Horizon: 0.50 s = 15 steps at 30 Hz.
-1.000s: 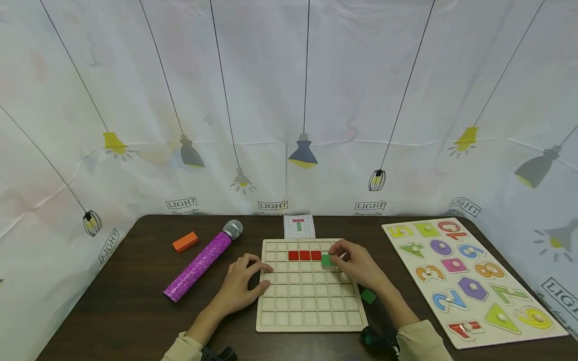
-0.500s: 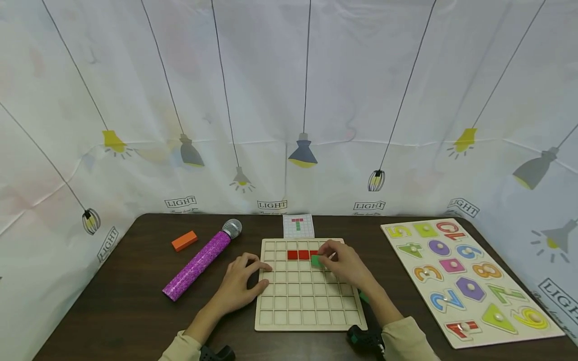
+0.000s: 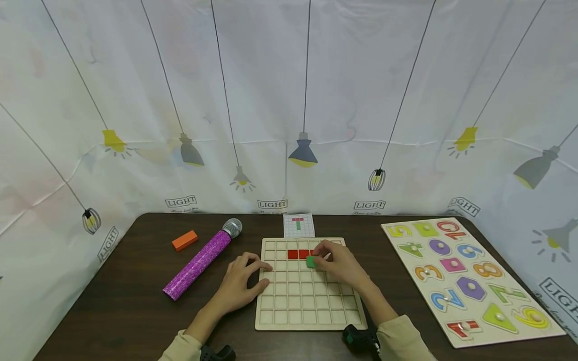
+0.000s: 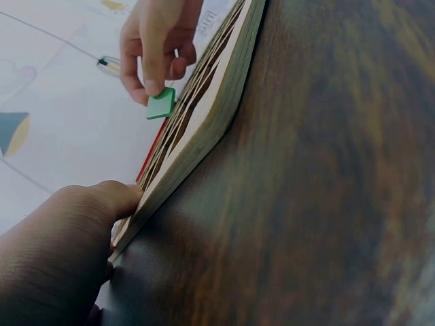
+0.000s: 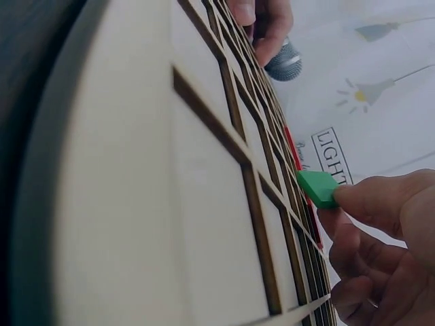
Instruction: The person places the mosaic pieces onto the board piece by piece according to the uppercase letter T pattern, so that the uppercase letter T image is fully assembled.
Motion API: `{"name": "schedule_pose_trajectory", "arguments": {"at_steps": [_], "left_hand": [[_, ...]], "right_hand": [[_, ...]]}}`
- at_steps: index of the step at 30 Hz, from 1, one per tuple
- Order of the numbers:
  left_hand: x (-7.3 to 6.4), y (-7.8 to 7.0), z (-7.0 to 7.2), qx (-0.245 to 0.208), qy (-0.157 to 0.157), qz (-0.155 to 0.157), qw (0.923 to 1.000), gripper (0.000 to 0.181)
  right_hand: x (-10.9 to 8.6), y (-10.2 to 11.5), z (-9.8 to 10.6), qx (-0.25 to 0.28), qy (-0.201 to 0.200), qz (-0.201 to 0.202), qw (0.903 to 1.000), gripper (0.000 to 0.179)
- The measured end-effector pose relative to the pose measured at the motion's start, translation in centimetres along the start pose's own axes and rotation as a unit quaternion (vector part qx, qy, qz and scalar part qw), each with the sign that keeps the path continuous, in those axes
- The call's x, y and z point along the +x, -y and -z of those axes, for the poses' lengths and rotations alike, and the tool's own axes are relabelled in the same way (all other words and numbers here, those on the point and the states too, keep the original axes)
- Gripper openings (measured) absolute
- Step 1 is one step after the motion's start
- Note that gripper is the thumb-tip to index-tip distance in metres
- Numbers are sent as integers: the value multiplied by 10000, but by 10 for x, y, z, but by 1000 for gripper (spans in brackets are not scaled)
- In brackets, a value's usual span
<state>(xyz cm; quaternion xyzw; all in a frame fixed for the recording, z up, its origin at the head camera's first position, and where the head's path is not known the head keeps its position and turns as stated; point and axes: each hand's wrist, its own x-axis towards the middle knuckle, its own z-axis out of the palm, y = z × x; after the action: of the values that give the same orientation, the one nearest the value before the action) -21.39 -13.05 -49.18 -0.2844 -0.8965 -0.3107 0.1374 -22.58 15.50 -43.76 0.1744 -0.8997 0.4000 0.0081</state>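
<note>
Leftward since the earlier frame, your right hand (image 3: 340, 265) has shifted the green tile (image 3: 310, 261), pinched between thumb and finger, to just on the near side of the red tiles (image 3: 304, 254); whether it touches the board (image 3: 295, 302) is unclear. Your left hand (image 3: 241, 282) rests loosely on the board's left edge. Crowding that row, you may nudge the rightmost red tile or snag a grid ridge; unfilled squares give room nearer you.
</note>
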Motion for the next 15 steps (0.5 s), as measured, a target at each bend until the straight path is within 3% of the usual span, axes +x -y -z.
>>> {"name": "schedule_pose_trajectory", "arguments": {"at_steps": [9, 15], "left_hand": [[0, -1, 2, -40, 244, 160, 9996, 23], [1, 0, 1, -18, 211, 116, 9997, 23]], "right_hand": [[2, 3, -5, 2, 74, 76, 9999, 10], [2, 3, -8, 13, 126, 47, 9999, 11]]}}
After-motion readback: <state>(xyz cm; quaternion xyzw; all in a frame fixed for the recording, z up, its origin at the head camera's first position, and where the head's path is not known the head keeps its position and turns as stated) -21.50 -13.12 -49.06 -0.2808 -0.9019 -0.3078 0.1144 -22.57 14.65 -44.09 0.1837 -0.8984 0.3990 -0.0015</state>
